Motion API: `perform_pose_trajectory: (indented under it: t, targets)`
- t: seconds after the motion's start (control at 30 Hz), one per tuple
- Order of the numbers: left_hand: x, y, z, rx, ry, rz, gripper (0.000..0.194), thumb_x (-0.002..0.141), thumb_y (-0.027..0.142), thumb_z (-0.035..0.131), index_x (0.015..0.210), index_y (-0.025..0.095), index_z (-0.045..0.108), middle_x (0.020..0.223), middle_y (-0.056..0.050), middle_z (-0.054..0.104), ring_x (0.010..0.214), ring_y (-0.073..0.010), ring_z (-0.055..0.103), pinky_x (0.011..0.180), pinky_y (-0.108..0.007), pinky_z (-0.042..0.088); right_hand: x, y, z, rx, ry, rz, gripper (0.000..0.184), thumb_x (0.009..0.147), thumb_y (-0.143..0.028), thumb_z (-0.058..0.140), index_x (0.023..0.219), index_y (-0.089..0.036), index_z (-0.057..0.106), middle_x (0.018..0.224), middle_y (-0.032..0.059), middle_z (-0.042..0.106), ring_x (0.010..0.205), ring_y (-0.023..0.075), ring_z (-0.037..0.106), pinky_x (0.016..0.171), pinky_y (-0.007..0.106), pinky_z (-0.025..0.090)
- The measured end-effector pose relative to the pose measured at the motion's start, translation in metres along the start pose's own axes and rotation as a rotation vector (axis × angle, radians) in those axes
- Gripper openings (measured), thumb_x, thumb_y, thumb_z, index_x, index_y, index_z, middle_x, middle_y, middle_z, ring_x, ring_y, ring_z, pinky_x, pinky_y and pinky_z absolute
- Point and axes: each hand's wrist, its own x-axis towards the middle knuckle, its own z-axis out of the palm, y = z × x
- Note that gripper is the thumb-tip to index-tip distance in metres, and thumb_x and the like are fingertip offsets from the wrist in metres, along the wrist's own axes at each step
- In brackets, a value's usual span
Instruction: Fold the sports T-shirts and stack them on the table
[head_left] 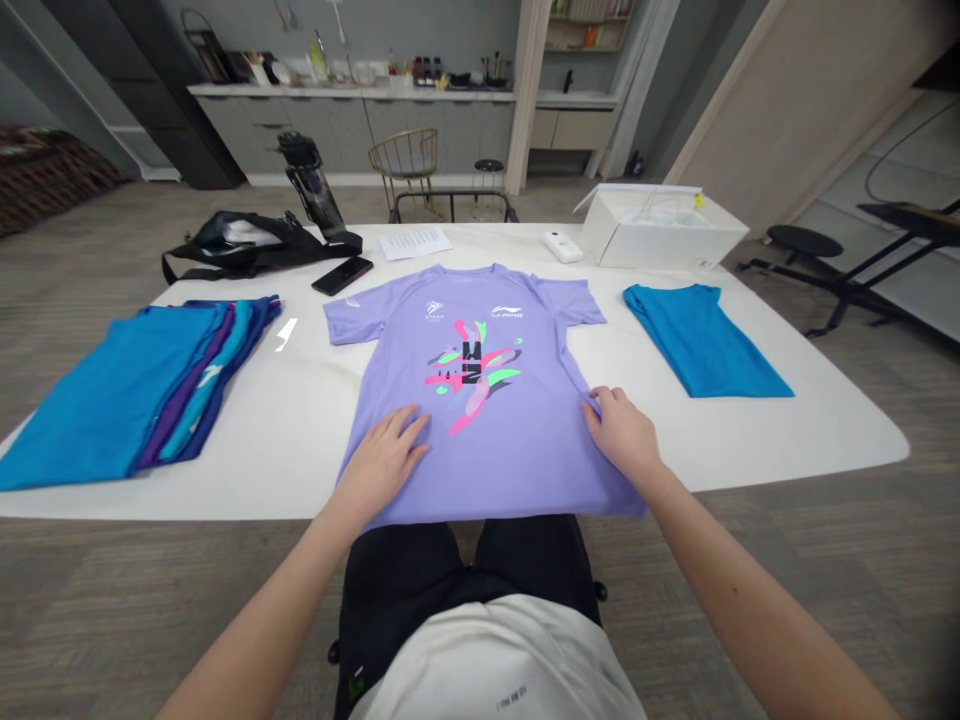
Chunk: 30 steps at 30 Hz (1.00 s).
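Observation:
A lavender short-sleeved T-shirt lies spread front side up on the white table, its collar away from me and its hem at the near edge. A bright pink, green and black print covers its chest. My left hand rests on the shirt's lower left side, fingers apart. At the lower right side edge, my right hand touches the fabric with its fingers bent and slightly apart. To the right lies a folded blue garment. A stack of folded garments, blue, purple and teal, sits on the left.
On the white table are a black phone, a paper sheet, a black bag, a dark bottle, a small white device and an open white box. Beyond stands a chair.

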Motion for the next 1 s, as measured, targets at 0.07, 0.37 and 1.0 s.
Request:
perform_pose_trajectory:
  t: [0.07, 0.37, 1.0]
  targets:
    - [-0.004, -0.002, 0.006, 0.053, 0.005, -0.03, 0.049, 0.104, 0.044, 0.047, 0.147, 0.022, 0.053, 0.154, -0.016, 0.053, 0.139, -0.0322, 0.053, 0.113, -0.051, 0.046, 0.002, 0.013, 0.003, -0.063, -0.03, 0.084, 0.032, 0.102, -0.033, 0.041, 0.121, -0.016, 0.062, 0.103, 0.0147, 0.072, 0.078, 0.0271, 0.07, 0.064, 0.035, 0.044]
    - [0.022, -0.031, -0.012, 0.099, 0.09, -0.153, 0.046, 0.105, 0.043, 0.042, 0.142, 0.02, 0.057, 0.145, -0.018, 0.06, 0.129, -0.033, 0.061, 0.109, -0.052, 0.047, 0.049, 0.031, 0.003, 0.094, 0.102, -0.058, 0.034, 0.099, -0.027, 0.041, 0.118, -0.015, 0.067, 0.11, 0.0163, 0.072, 0.102, 0.0306, 0.067, 0.087, 0.042, 0.051]
    - [0.189, -0.162, 0.023, -0.033, -0.005, -0.425, 0.067, 0.105, 0.054, 0.026, 0.158, 0.015, 0.039, 0.167, -0.019, 0.033, 0.154, -0.034, 0.031, 0.123, -0.052, 0.028, 0.21, -0.001, 0.065, 0.182, -0.147, -0.157, 0.071, 0.106, -0.061, 0.019, 0.162, -0.022, 0.035, 0.17, 0.0133, 0.028, 0.157, 0.034, 0.022, 0.124, 0.06, 0.022]
